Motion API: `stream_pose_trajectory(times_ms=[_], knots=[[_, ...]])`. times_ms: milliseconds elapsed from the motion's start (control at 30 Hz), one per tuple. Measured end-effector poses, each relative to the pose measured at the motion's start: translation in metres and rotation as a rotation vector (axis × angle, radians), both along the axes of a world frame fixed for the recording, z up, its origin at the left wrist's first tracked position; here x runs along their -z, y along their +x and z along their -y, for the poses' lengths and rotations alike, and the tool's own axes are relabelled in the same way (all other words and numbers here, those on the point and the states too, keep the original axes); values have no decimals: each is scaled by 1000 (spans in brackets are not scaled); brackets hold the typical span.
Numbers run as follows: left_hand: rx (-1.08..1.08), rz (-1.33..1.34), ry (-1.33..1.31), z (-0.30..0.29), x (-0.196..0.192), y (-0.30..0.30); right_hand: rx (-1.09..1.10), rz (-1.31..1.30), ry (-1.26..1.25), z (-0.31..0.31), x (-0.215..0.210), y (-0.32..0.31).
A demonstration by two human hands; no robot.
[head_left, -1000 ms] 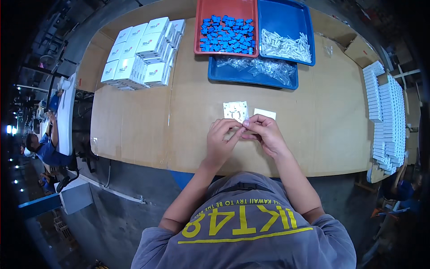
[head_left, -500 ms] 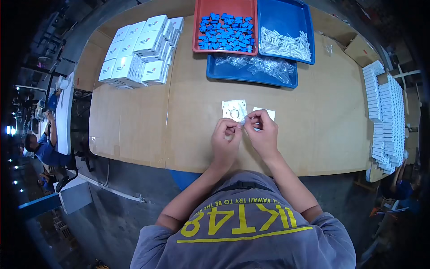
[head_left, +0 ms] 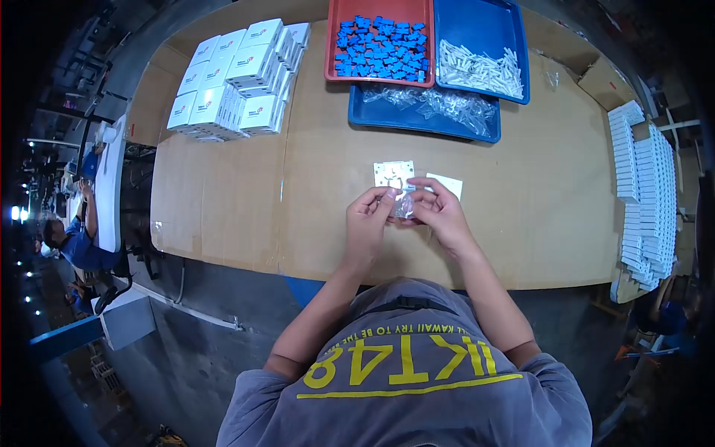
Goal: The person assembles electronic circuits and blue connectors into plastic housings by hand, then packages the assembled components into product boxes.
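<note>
Between my two hands is a small clear plastic bag. My left hand pinches its left side between thumb and fingers. The fingers of my right hand are closed on its right side, with the index finger raised a little. What lies inside the bag is too small to tell. Just beyond my fingers, a white square plate with cut-outs lies flat on the cardboard-covered table. Behind my right hand is a plain white square piece, partly hidden by that hand.
Stacked white boxes stand at the back left. A red tray of blue parts and a blue tray of white plugs rest over another blue tray with clear bags. Stacked white pieces line the right edge.
My hands have moved slightly apart, and the clear bag now shows more fully between them. My right index finger has lifted. The whole view has shifted slightly.
</note>
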State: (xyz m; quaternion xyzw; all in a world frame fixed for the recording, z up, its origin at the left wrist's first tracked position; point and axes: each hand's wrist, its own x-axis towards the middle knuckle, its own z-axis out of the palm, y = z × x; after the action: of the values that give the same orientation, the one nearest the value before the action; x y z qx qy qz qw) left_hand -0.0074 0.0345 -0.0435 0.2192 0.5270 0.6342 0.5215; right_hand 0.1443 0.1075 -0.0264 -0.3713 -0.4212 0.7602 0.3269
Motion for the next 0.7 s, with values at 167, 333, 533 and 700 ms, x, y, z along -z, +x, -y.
stream_pose_trajectory(times_ms=[167, 333, 533, 700], knots=[[35, -145, 8, 3, 5, -8, -256, 76, -194, -9, 5, 13], [175, -261, -151, 6, 4, -20, -227, 129, -21, -9, 9, 14], [245, -1225, 343, 3, -40, -29, -255, 198, -16, -12, 5, 21], [390, -1137, 285, 10, -24, -31, -302, 241, 30, -12, 3, 16]])
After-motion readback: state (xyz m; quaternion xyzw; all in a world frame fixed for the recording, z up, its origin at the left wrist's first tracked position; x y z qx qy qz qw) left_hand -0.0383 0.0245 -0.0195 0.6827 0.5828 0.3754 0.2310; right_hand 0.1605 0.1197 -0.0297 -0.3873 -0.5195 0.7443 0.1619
